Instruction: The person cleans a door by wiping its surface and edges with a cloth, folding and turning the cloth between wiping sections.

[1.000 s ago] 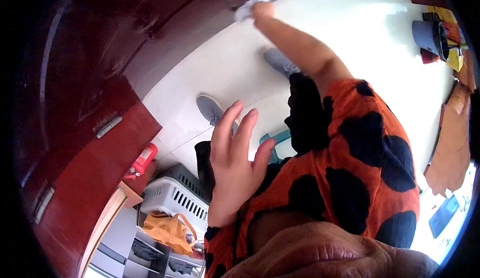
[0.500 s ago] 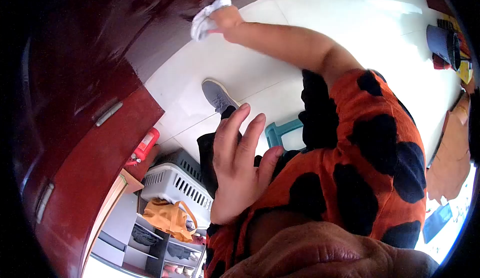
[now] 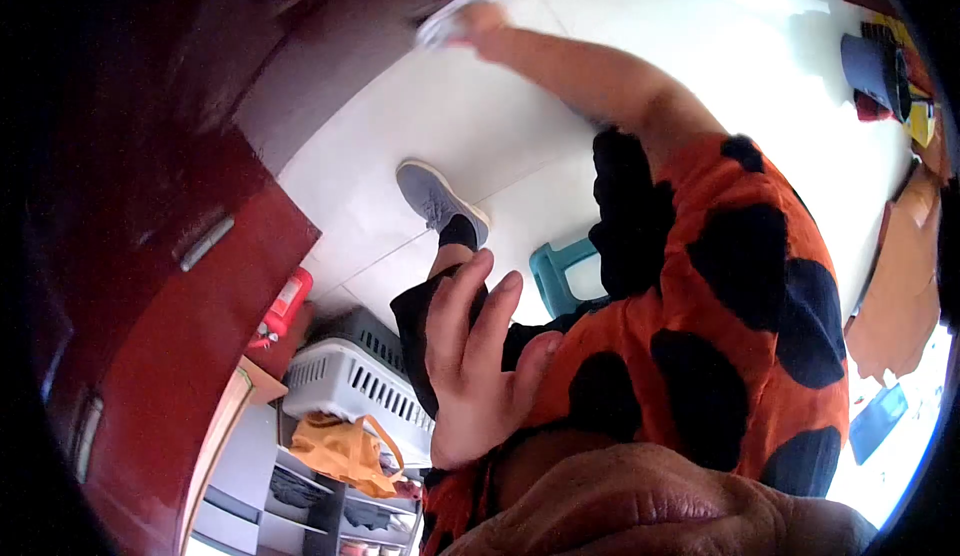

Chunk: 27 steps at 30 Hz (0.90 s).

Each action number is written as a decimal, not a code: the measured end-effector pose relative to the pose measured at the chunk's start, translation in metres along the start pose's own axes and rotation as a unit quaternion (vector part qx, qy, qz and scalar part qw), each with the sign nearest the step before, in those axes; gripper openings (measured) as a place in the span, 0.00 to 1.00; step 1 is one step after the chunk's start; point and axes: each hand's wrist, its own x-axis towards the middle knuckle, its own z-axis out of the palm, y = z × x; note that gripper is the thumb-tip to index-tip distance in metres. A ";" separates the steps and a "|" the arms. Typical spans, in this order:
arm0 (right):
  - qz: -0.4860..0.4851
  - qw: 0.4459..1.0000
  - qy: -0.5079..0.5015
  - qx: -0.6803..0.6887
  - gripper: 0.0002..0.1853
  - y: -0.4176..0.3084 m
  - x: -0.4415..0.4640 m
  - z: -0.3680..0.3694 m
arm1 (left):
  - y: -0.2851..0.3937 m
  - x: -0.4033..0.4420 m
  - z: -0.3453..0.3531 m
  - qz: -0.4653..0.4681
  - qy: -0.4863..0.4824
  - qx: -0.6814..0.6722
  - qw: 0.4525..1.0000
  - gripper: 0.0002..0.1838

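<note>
My right hand [image 3: 484,28] reaches far out at the top, closed around a white cloth [image 3: 446,22]. The cloth lies at the edge of a dark red, glossy wooden panel [image 3: 310,66] and seems to touch it; motion blurs both hand and cloth. My left hand [image 3: 474,386] is raised in front of my body, fingers apart and holding nothing. Below it in depth are my leg and a grey shoe [image 3: 430,194] on the pale floor.
Red wooden drawers with metal handles [image 3: 207,245] fill the left side. Near them are a red fire extinguisher [image 3: 286,306], a grey-white pet carrier [image 3: 350,371], an orange bag [image 3: 345,451] and shelves. A teal stool [image 3: 548,276] stands by my legs; a dark bin [image 3: 870,68] is at right.
My right hand has moved up and to the right in view with the cloth, along the panel's edge. My left hand has shifted slightly downward, still open.
</note>
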 end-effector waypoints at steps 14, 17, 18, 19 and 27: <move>0.203 0.720 0.361 0.556 0.12 0.124 0.046 -0.176 | -0.005 0.013 0.001 -0.047 0.039 0.023 0.998 0.26; 0.260 0.885 0.324 0.211 0.12 0.149 0.074 -0.098 | 0.001 0.023 0.004 -0.045 0.020 0.023 0.999 0.26; 0.228 0.928 0.269 0.117 0.12 0.123 0.059 -0.078 | 0.003 0.028 0.007 -0.040 0.000 0.020 0.999 0.26; 0.053 0.971 0.038 -0.229 0.14 0.199 0.117 0.014 | 0.003 0.032 0.010 -0.033 -0.018 0.018 0.999 0.25; 0.112 0.989 0.098 -0.024 0.18 0.158 0.056 -0.138 | 0.000 0.054 0.027 -0.092 -0.009 0.092 0.991 0.25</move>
